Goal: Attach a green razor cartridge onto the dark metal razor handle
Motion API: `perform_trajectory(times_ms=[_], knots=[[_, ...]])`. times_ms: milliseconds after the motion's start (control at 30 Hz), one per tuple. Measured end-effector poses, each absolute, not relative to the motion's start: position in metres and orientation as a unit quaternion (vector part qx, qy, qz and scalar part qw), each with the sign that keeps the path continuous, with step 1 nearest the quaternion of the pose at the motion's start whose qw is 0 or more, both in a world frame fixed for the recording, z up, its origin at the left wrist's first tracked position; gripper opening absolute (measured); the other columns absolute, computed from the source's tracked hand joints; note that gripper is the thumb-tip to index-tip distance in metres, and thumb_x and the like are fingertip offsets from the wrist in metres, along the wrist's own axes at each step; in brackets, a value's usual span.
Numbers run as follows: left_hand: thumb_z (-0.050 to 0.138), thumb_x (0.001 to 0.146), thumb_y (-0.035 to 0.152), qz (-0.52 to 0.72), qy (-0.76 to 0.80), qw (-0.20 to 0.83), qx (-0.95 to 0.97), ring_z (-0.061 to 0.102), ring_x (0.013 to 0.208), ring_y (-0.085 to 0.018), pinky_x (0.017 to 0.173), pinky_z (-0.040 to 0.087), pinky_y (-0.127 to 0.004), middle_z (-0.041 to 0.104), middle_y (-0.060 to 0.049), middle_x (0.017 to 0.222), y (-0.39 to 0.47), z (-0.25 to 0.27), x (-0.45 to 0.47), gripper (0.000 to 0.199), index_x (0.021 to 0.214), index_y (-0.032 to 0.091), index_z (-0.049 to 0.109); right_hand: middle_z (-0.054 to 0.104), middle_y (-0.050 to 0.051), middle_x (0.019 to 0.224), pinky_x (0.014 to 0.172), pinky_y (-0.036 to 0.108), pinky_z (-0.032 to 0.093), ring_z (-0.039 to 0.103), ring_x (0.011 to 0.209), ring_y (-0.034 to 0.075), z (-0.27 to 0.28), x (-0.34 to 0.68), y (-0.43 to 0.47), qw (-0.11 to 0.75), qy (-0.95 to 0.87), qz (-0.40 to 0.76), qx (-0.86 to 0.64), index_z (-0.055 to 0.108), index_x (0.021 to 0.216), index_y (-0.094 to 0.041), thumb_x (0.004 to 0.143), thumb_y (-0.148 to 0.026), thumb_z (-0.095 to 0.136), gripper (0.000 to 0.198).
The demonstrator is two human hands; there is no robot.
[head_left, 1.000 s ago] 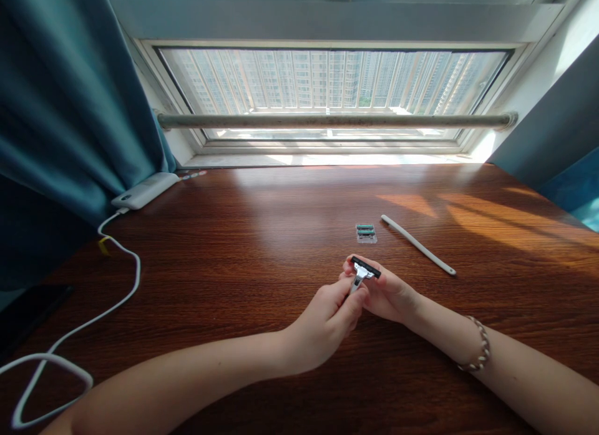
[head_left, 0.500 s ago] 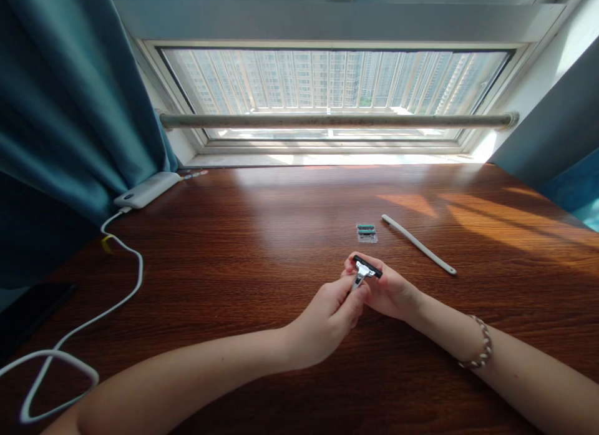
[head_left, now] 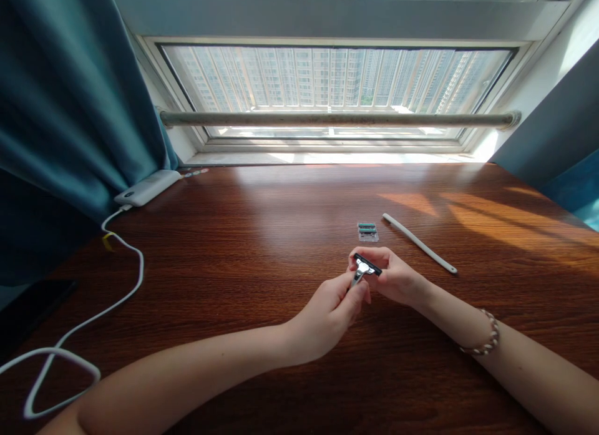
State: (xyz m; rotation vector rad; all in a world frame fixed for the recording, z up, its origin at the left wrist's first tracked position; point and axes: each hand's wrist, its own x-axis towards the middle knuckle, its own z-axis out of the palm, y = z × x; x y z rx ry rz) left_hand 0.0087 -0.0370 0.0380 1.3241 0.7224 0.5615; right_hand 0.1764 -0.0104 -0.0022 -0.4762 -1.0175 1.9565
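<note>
A safety razor (head_left: pixel 362 268) with a silver neck and a black head is held above the wooden table, between both hands. My left hand (head_left: pixel 322 316) is closed round its handle, most of which the fingers hide. Around the head, my right hand (head_left: pixel 395 276) has its fingers curled, with fingertips at the two ends. Some of those fingers are hidden behind the razor. Just beyond the hands lies a small clear plastic case (head_left: pixel 367 231) with green-striped blade cartridges in it. To its right is a slim white stick (head_left: pixel 418 243) with a small hole at its near end.
On the brown wooden table (head_left: pixel 210 254), a white power bank (head_left: pixel 147 188) sits at the back left by the blue curtain (head_left: pixel 88 98). Its white cable (head_left: pixel 140 266) loops down the left side. A dark flat object (head_left: pixel 37 310) lies at the left edge. A window stands behind.
My right hand has shifted slightly up and to the right around the razor head. My left hand keeps its grip on the handle, almost still.
</note>
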Motion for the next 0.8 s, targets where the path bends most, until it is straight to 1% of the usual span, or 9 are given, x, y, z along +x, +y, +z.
perform_trajectory(times_ms=[233,467,667,800], knots=[[0.038,0.084,0.044,0.283,0.316,0.7,0.575,0.027,0.045,-0.004,0.043,0.022,-0.02,0.031,0.007,0.052,-0.035,0.029,0.01,0.032,0.076,0.014,0.045,0.061,0.003,0.092,0.06,0.021,0.045,0.055,0.068,0.01,-0.006,0.172,-0.011,0.456,-0.371,0.787,-0.185,0.061,0.1,-0.019,0.06,-0.025,0.073,0.043],[0.038,0.084,0.043,0.275,0.299,0.732,0.547,0.027,0.043,-0.004,0.041,0.023,-0.019,0.029,0.007,0.052,-0.034,0.027,0.01,0.03,0.077,0.015,0.044,0.062,0.003,0.091,0.058,0.021,0.046,0.056,0.069,0.011,-0.009,0.173,-0.011,0.456,-0.355,0.795,-0.185,0.062,0.099,-0.019,0.059,-0.024,0.074,0.042],[0.038,0.083,0.045,0.269,0.306,0.738,0.538,0.026,0.042,-0.004,0.041,0.023,-0.019,0.029,0.008,0.051,-0.034,0.026,0.01,0.032,0.075,0.015,0.044,0.062,0.005,0.095,0.059,0.022,0.047,0.057,0.073,0.013,-0.007,0.172,-0.012,0.442,-0.364,0.799,-0.183,0.06,0.106,-0.019,0.06,-0.025,0.072,0.049],[0.039,0.083,0.045,0.272,0.314,0.736,0.534,0.027,0.042,-0.004,0.04,0.023,-0.018,0.029,0.008,0.05,-0.035,0.026,0.011,0.031,0.075,0.015,0.044,0.064,0.005,0.092,0.058,0.022,0.047,0.058,0.071,0.013,-0.007,0.173,-0.011,0.443,-0.365,0.798,-0.182,0.061,0.104,-0.019,0.061,-0.023,0.071,0.044]])
